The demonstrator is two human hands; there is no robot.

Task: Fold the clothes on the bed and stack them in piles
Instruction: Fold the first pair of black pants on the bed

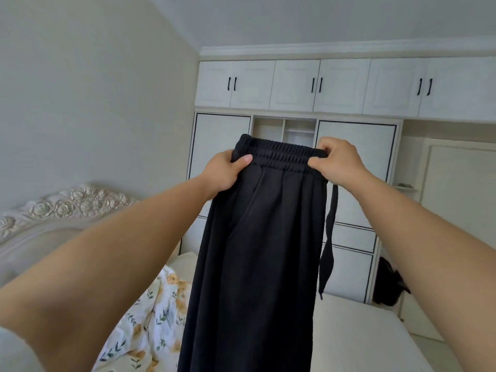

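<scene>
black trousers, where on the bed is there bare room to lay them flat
The bare cream mattress right of the hanging black trousers, bordered by the wardrobe drawers, looks free. The left side is crowded by the floral quilt under the carved headboard.

The black trousers (pixel 257 251) are of a matt, soft cloth that hangs in smooth folds; the waistband (pixel 281 154) is elastic and ribbed, gathered in small ridges, and a flat cloth drawstring (pixel 329 237) hangs at its side. The quilt (pixel 150 318) is a thin cloth, wrinkled, with a printed flower pattern. The mattress (pixel 362 331) looks smooth and matt. The headboard (pixel 67 208) has carved roses with a slight pearly shine. The wardrobe (pixel 295 84) has painted white doors, smooth and matt, with dark handles (pixel 232 84)
</scene>
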